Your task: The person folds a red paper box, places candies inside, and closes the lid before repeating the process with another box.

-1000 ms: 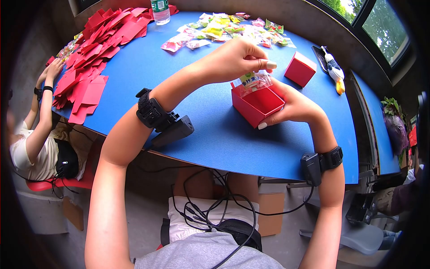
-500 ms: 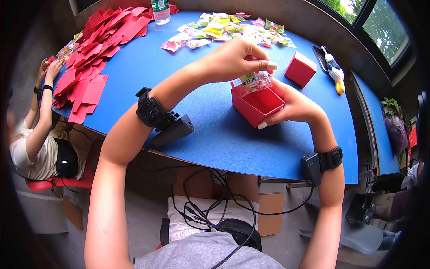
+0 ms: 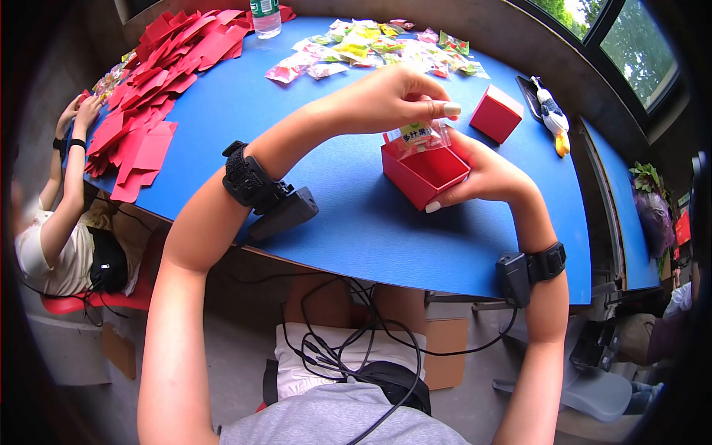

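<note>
My left hand [image 3: 411,100] pinches a small clear candy packet [image 3: 417,139] with a green and white label and dark print. The packet hangs at the far end of an open red box [image 3: 423,178], its lower part over the opening. Around the right side of that box is my right hand [image 3: 486,169], thumb on the near corner; its other fingers are mostly hidden behind the box. The box stands tilted toward me, and the visible part of its inside shows bare red walls. Just beyond my right hand sits a closed red box [image 3: 497,114].
Flat red box pieces [image 3: 156,81] lie heaped on the left of the blue table [image 3: 334,237]. Wrapped candies [image 3: 371,48] spread along the back beside a water bottle [image 3: 265,18]. A bird-shaped item [image 3: 552,115] lies right. Another person's hands [image 3: 80,111] work at far left.
My hands and the packet stay almost in place over the box. The whole view has shifted very slightly. The other person's hands have moved a little.
</note>
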Demonstrator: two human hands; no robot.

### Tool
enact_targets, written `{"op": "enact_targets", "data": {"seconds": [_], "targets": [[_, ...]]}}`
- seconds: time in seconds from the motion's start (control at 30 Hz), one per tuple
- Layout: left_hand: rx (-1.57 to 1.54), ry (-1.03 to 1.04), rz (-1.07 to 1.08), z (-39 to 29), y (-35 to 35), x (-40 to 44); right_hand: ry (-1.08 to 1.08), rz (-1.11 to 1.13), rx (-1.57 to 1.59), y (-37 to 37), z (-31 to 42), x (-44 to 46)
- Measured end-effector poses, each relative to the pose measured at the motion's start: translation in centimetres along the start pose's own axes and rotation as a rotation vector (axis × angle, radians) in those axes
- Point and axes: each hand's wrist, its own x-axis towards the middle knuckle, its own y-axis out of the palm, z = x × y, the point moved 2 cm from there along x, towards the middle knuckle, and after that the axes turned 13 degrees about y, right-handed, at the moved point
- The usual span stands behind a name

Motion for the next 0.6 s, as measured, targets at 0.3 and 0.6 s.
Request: {"op": "enact_targets", "data": {"seconds": [0.3,0.6], "targets": [[-0.049,-0.015,-0.011,0.2,-0.31,-0.06,-0.015,0.015,0.046,-0.02,-0.36,0.21],[-0.104,-0.007,-0.042,0.49,0.09,-0.02,-0.003,0.017,0.004,-0.04,-0.14,0.1]]}}
